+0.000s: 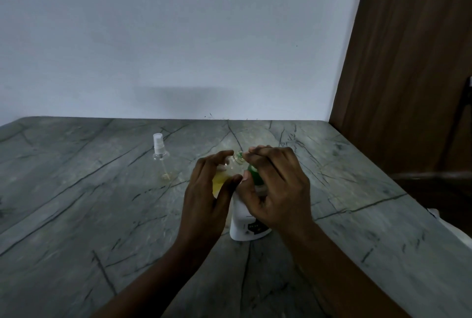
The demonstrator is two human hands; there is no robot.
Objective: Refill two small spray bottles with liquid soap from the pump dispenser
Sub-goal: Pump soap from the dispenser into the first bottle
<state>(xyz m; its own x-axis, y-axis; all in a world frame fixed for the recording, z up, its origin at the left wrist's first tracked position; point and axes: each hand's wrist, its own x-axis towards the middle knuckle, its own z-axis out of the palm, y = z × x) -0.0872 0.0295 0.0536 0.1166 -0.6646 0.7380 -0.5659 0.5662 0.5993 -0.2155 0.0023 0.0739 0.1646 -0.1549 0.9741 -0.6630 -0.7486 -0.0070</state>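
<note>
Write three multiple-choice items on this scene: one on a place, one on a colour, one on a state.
1. Where is the capped spray bottle?
A. upright on the counter, left of the dispenser
B. inside a sink
C. on the floor

2. What colour is the pump head?
A. red
B. green
C. black

3. The left hand:
A. lies flat on the counter
B. holds a small clear bottle
C. hangs idle

Answers: A, it stands alone at the left; B, green shows under the right hand; B, its fingers curl round the bottle.
</note>
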